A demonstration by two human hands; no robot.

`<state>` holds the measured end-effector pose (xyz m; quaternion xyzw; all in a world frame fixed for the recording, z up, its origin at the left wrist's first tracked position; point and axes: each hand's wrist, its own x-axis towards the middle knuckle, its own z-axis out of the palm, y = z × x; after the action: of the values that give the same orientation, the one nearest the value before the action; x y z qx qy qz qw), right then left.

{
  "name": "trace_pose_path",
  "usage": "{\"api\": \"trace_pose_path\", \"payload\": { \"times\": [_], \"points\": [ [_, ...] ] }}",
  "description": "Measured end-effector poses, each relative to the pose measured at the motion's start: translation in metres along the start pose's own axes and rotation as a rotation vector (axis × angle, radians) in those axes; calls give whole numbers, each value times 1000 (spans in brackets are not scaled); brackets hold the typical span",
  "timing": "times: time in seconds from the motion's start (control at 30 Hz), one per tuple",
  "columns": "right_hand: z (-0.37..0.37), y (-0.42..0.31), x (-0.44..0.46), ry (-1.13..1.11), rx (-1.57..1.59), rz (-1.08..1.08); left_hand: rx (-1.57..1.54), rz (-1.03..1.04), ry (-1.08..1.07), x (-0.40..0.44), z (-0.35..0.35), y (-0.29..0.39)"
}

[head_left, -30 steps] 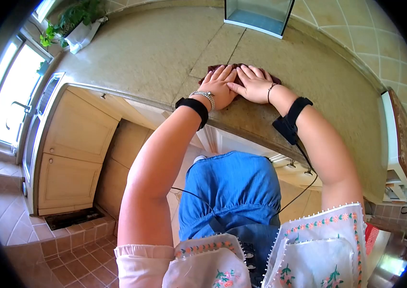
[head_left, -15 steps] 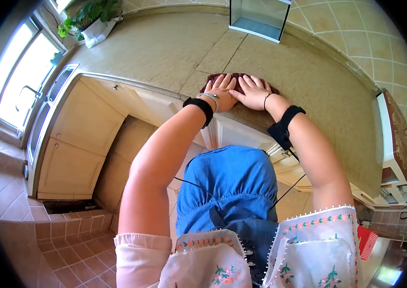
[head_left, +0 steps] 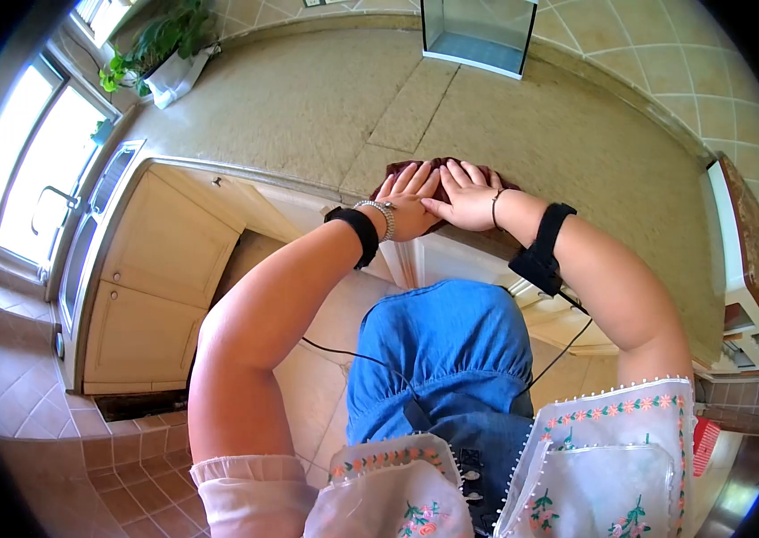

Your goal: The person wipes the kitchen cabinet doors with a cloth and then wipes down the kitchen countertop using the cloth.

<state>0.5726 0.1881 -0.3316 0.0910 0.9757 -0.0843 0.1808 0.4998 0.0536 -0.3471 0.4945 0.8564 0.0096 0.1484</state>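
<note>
Both hands lie side by side on a dark reddish-brown cloth (head_left: 395,168) at the front edge of the stone-coloured countertop (head_left: 308,108). My left hand (head_left: 405,208), wearing a beaded bracelet and a black wrist strap, presses flat with its fingers stretched forward. Against it, my right hand (head_left: 466,199) is flat too, fingers extended and thumb reaching over to the left hand. A thin dark bracelet and another black strap are on the right wrist. The palms cover most of the cloth, so only its far rim and sides show.
A glass tank (head_left: 476,40) stands at the back of the counter. A potted plant (head_left: 167,72) is at the far left, near the window (head_left: 39,161). Cream cabinets (head_left: 151,278) run below the counter. A brown-topped unit (head_left: 747,242) is at the right.
My hands and the cloth have slid a little toward the counter's front edge, nearer my body. The elbows have spread wider. The whole view has shifted slightly.
</note>
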Motion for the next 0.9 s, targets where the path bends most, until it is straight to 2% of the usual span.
{"api": "trace_pose_path", "payload": {
  "times": [0.17,0.33,0.47,0.67,0.9],
  "points": [
    [-17,-13,28,-26,-59,-3,-11,-57,-51,10,-15,-25],
    [-34,-28,76,-35,-63,-5,41,-71,-2,31,-17,-72],
    [-47,-39,104,-50,-32,-7,22,-161,4,42,-23,-97],
    [-53,-40,120,-25,-32,-37,-3,-226,-20,47,-30,-106],
    [-41,-33,99,-18,-24,-81,64,-274,-44,36,-21,-87]
  ]
}}
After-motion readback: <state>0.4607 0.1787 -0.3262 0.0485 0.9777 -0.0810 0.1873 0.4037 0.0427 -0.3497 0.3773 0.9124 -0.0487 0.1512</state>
